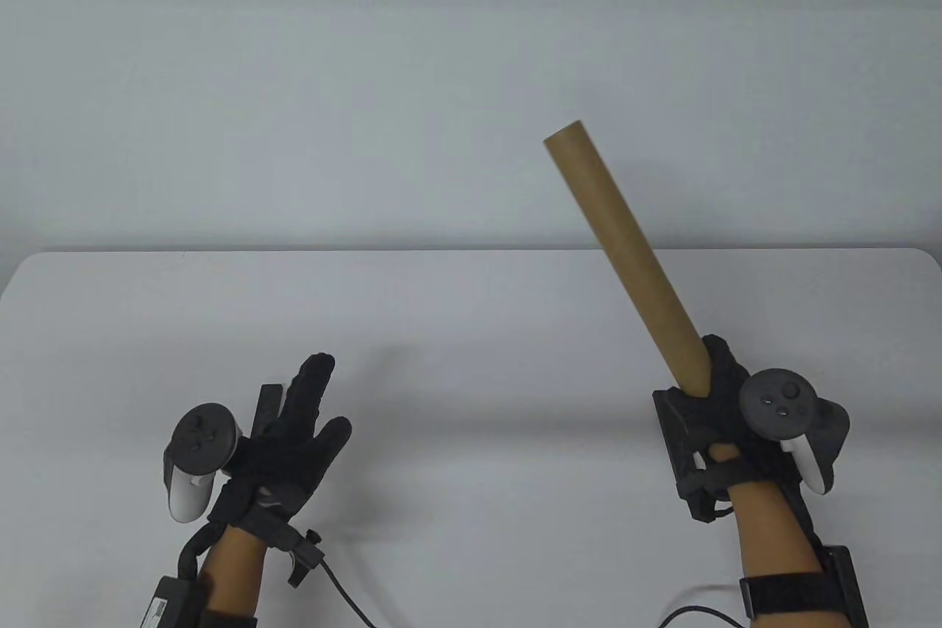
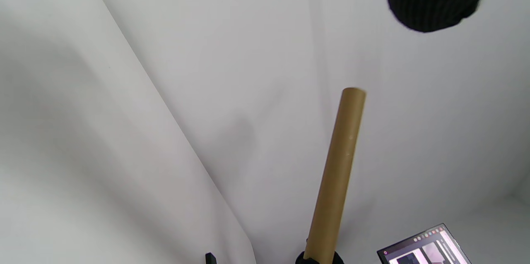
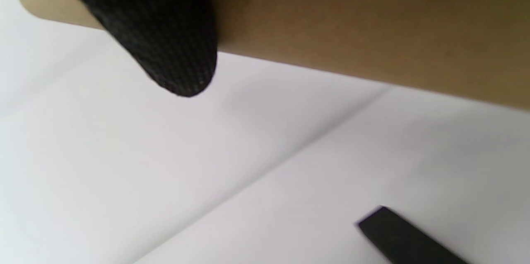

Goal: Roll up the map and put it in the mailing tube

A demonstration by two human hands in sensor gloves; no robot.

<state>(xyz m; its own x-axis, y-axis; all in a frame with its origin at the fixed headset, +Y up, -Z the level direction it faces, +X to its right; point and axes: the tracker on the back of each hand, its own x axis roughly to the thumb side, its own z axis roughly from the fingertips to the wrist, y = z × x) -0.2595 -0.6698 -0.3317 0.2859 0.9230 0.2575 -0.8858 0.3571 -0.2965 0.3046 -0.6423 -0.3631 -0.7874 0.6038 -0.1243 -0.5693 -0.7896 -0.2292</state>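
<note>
A brown cardboard mailing tube (image 1: 625, 260) stands tilted up and to the left above the table's right side. My right hand (image 1: 717, 400) grips its lower end, fingers curled round it. In the right wrist view the tube (image 3: 372, 28) fills the top, with a gloved fingertip (image 3: 165, 40) across it. The left wrist view has the tube (image 2: 337, 173) rising from the bottom edge. My left hand (image 1: 305, 414) hovers over the table's left side with straight fingers, holding nothing. No map shows in any view.
The white table (image 1: 471, 333) runs to a far edge against a plain grey wall. Cables trail from both wrists at the bottom edge. A laptop screen (image 2: 426, 247) shows in the corner of the left wrist view. A dark bar (image 3: 405, 239) lies at the lower right.
</note>
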